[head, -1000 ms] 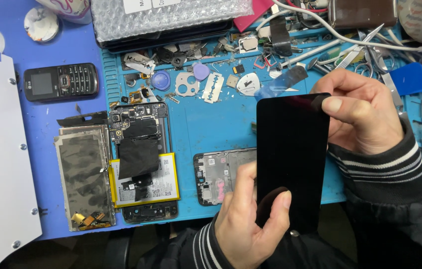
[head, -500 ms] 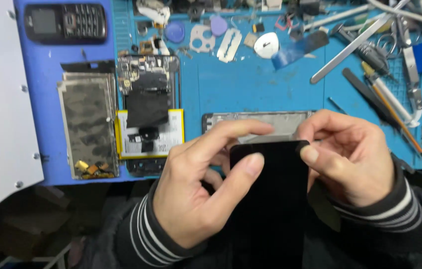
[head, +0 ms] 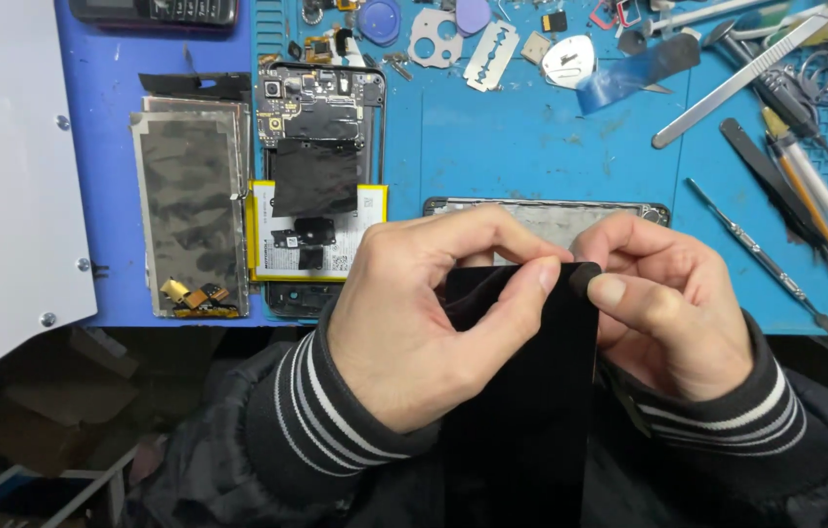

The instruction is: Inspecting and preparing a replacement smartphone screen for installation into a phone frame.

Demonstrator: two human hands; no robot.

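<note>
A long black glossy phone screen panel stands upright in front of my chest, near the table's front edge. My left hand grips its upper left part, with thumb and forefinger pinching at the top edge. My right hand holds the top right corner between thumb and forefinger. Behind my hands lies a phone frame on the blue mat, mostly hidden.
An opened phone with bare circuit board and yellow-edged battery lies left of centre. A metal back plate sits beside it. Tweezers, spudgers and picks are spread at the right. A white panel covers the left.
The camera has tilted down and closer. Both hands have kept the black panel and moved their fingertips together at its top edge.
</note>
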